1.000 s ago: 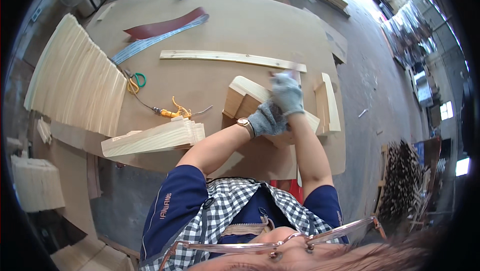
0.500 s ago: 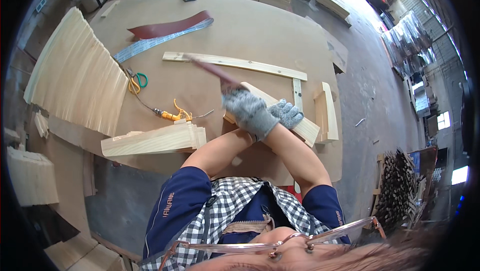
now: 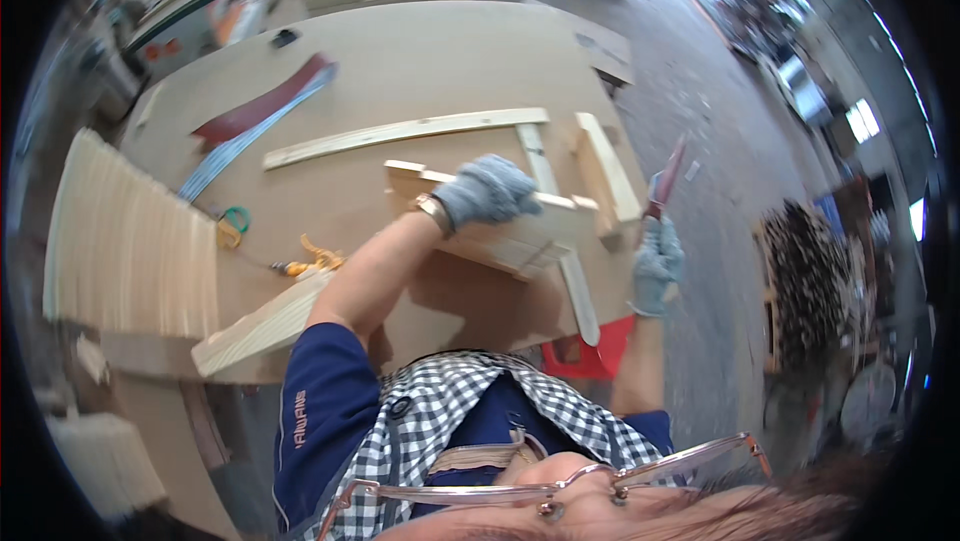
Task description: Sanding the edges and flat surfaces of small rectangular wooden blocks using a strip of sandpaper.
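Note:
My left hand (image 3: 487, 189), in a grey knit glove, is closed over the upper edge of a pale wooden piece (image 3: 490, 247) made of joined boards. That piece is tipped up above the table, and a narrow slat (image 3: 579, 299) with a rounded end extends from it toward me. Out past the table's right edge, my right hand (image 3: 656, 263), gloved too, is closed on a reddish-brown strip of sandpaper (image 3: 669, 173). Beyond the wooden piece lie a long thin board (image 3: 405, 138) and a short slat (image 3: 537, 159) meeting it. A thicker wooden block (image 3: 606, 176) stands at the table's right edge.
A tall stack of boards (image 3: 130, 241) fills the left side. Near it are green-handled scissors (image 3: 233, 224), a yellow air gun (image 3: 310, 261) and more boards (image 3: 262, 326). Another sandpaper strip (image 3: 265, 104) lies further back. Something red (image 3: 590, 351) sits at the near table edge.
My right hand has swung from over the wooden piece out to the right with the sandpaper. My left hand has tipped the piece up. The view has shifted to the right.

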`<state>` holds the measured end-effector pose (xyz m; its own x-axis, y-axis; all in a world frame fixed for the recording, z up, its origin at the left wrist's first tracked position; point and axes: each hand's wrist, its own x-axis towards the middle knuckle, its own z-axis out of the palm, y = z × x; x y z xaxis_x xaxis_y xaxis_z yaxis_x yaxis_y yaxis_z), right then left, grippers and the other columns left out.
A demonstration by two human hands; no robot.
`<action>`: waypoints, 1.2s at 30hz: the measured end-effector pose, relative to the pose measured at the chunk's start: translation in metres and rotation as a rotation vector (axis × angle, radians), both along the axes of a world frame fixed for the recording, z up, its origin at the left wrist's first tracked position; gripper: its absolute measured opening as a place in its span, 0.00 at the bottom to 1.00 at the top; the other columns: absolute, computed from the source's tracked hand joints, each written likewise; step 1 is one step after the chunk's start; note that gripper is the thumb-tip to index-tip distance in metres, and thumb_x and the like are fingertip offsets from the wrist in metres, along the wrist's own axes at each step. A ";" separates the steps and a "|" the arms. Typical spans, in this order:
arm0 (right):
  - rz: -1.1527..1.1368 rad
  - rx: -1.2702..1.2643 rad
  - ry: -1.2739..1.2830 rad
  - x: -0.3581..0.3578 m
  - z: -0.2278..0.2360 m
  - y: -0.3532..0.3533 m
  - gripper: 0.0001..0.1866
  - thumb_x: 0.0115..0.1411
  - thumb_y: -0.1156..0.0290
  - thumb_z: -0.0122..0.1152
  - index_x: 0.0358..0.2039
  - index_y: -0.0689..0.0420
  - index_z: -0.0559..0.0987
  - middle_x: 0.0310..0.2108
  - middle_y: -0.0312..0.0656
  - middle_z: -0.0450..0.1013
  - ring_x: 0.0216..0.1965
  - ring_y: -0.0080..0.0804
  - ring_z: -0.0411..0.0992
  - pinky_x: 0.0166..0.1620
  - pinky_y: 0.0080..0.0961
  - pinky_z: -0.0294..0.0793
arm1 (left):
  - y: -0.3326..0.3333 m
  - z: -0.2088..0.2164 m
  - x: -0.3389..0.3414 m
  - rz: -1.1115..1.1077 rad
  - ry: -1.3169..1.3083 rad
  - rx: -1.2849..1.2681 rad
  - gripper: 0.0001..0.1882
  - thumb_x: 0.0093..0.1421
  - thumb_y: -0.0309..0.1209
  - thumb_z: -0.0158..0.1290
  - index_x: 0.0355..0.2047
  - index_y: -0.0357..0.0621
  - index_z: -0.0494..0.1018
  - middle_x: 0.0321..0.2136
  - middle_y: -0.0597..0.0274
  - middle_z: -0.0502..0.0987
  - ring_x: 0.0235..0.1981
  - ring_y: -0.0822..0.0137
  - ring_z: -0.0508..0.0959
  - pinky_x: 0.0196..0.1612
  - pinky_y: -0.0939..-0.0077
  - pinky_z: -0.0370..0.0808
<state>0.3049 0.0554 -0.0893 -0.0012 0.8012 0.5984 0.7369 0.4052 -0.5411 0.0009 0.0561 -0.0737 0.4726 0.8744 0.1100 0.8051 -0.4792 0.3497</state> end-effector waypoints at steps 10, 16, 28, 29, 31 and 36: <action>-0.008 -0.048 -0.119 -0.070 -0.052 0.025 0.14 0.63 0.70 0.58 0.48 0.53 0.80 0.31 0.51 0.78 0.29 0.43 0.77 0.32 0.38 0.75 | -0.025 -0.039 0.009 0.077 0.068 0.259 0.43 0.52 0.67 0.50 0.54 0.42 0.67 0.37 0.52 0.75 0.40 0.56 0.75 0.45 0.60 0.70; 0.066 0.050 -0.228 -0.094 -0.055 -0.026 0.16 0.60 0.75 0.56 0.49 0.56 0.78 0.39 0.52 0.77 0.34 0.51 0.77 0.36 0.39 0.77 | -0.030 -0.036 0.015 0.146 0.155 0.107 0.43 0.47 0.68 0.54 0.48 0.43 0.68 0.35 0.53 0.73 0.37 0.55 0.75 0.41 0.60 0.71; 0.042 -0.280 -0.252 -0.102 -0.034 0.002 0.08 0.60 0.70 0.55 0.34 0.59 0.79 0.35 0.50 0.77 0.32 0.50 0.76 0.36 0.44 0.74 | -0.019 -0.045 0.010 0.144 0.040 0.220 0.36 0.47 0.65 0.57 0.40 0.44 0.71 0.30 0.55 0.75 0.34 0.55 0.77 0.39 0.61 0.73; 0.069 -0.274 -0.259 -0.095 -0.048 0.015 0.08 0.60 0.70 0.55 0.34 0.59 0.79 0.35 0.50 0.77 0.32 0.50 0.76 0.36 0.44 0.74 | -0.017 -0.044 0.013 0.172 0.040 0.222 0.36 0.47 0.65 0.57 0.40 0.44 0.71 0.30 0.55 0.75 0.34 0.55 0.77 0.39 0.61 0.73; 0.040 0.022 -0.467 -0.093 -0.063 0.036 0.10 0.61 0.69 0.53 0.41 0.51 0.80 0.34 0.45 0.79 0.30 0.47 0.77 0.34 0.41 0.75 | -0.014 -0.044 0.016 0.119 0.009 0.187 0.32 0.48 0.62 0.58 0.34 0.44 0.71 0.28 0.54 0.76 0.32 0.55 0.78 0.37 0.62 0.73; 0.273 0.131 -0.291 -0.147 -0.020 0.051 0.13 0.59 0.73 0.53 0.43 0.54 0.80 0.37 0.42 0.79 0.34 0.45 0.77 0.36 0.38 0.76 | -0.021 -0.048 0.015 0.165 -0.002 0.244 0.31 0.49 0.62 0.57 0.31 0.44 0.72 0.26 0.52 0.76 0.31 0.54 0.79 0.37 0.62 0.74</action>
